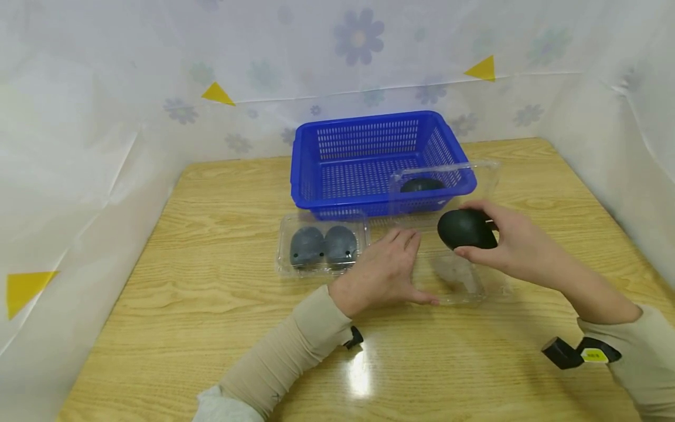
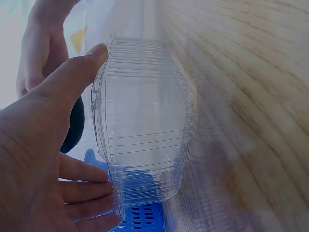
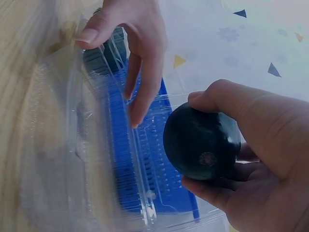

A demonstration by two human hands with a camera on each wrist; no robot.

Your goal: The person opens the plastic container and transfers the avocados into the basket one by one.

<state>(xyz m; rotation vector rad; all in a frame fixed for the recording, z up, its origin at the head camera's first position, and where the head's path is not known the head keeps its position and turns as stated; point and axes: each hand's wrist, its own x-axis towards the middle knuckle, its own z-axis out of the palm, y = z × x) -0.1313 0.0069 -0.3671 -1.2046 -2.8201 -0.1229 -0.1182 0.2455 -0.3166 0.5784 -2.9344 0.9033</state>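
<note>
My right hand [image 1: 519, 243] holds a dark green avocado [image 1: 463, 228] between thumb and fingers, above an open clear plastic clamshell [image 1: 448, 275]. A pale scar shows on the avocado's end in the right wrist view. With thumb and fingers spread, my left hand [image 1: 382, 269] touches the clamshell's rim on its left side. In the left wrist view, the thumb and the nearly straight fingertips lie along that rim. The clamshell's raised lid [image 1: 487, 176] overlaps the front of the blue basket [image 1: 306, 176]. Another dark avocado [image 1: 422, 185] shows through this lid, in the basket.
Left of my left hand sits a closed clear clamshell [image 1: 282, 246] with two dark avocados [image 1: 307, 246] inside. The basket stands at the back of the wooden table [image 1: 211, 258]. White flowered sheeting [image 1: 316, 47] with yellow triangles surrounds the table at the back and sides.
</note>
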